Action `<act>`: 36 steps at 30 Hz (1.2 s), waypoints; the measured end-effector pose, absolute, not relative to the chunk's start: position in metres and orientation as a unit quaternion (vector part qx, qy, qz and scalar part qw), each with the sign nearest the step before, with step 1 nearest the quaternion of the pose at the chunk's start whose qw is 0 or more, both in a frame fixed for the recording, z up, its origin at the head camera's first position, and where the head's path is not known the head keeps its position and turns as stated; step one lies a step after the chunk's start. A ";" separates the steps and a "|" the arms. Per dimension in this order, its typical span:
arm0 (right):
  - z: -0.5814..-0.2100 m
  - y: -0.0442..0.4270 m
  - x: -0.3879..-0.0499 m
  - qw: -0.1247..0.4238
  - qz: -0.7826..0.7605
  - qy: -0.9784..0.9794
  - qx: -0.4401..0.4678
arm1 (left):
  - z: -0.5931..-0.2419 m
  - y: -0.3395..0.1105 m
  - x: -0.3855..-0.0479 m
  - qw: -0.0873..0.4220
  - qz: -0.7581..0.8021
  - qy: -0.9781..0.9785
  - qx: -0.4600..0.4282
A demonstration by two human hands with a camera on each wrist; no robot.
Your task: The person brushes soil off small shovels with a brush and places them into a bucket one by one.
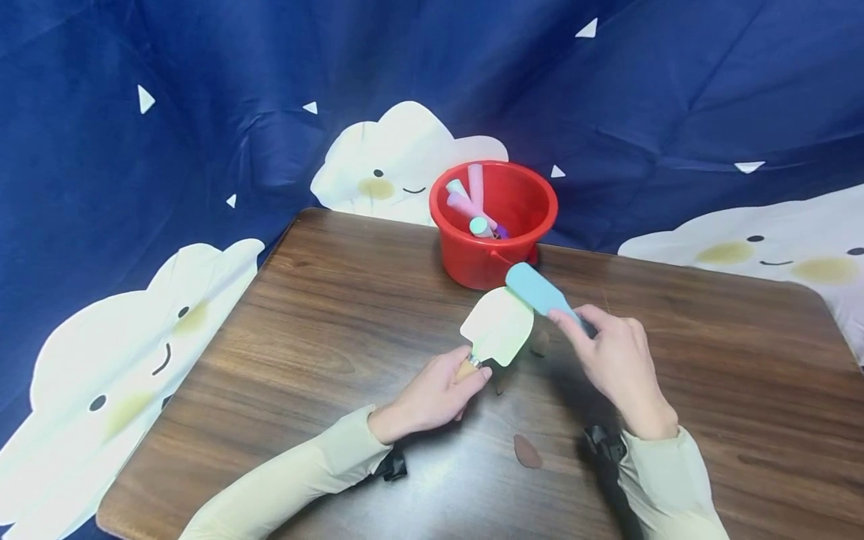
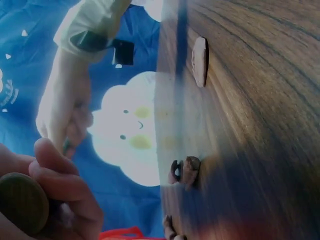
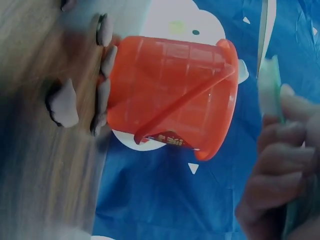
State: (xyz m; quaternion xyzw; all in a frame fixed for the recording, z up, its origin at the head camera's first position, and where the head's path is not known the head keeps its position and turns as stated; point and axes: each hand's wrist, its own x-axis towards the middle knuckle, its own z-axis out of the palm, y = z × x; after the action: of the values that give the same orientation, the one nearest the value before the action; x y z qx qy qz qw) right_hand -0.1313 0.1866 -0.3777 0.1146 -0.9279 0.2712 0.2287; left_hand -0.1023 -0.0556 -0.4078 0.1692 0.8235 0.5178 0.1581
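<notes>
My left hand [image 1: 435,390] grips the wooden handle of a small trowel [image 1: 496,322]; its broad pale blade is raised above the table. In the left wrist view the round end of the wooden handle [image 2: 22,202] shows in the curled fingers. My right hand [image 1: 617,360] holds a light blue, flat-ended tool [image 1: 533,289] by its handle, thumb along it. Its flat end overlaps the blade's far edge; whether they touch I cannot tell. The right wrist view shows the tool [image 3: 270,90] blurred and edge-on. Flat brown pieces, one of them oval [image 1: 527,452], lie on the table below.
A red bucket [image 1: 472,262] stands at the table's back, holding pink and mint tubes [image 1: 476,187] and something purple. More brown pieces [image 3: 102,95] lie by its base. Behind the wooden table [image 1: 324,315] hangs a blue cloth [image 1: 236,60] with white clouds.
</notes>
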 end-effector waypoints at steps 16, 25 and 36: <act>-0.362 0.150 -0.108 0.159 0.238 -0.944 0.161 | -0.409 -0.048 -0.100 0.190 0.547 0.802 0.147; -0.363 0.150 -0.107 0.065 0.217 -0.962 0.151 | -0.412 -0.048 -0.096 0.237 0.538 0.788 0.185; -0.363 0.165 -0.122 0.112 0.227 -0.965 0.070 | -0.413 -0.048 -0.091 0.192 0.485 0.820 0.236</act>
State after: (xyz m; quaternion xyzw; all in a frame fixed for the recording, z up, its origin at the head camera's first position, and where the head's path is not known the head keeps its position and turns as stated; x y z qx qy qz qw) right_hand -0.1222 0.1654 -0.3634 0.0698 -0.9649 0.2271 0.1118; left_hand -0.0908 -0.0476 -0.4127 0.2355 0.8200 0.4848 0.1924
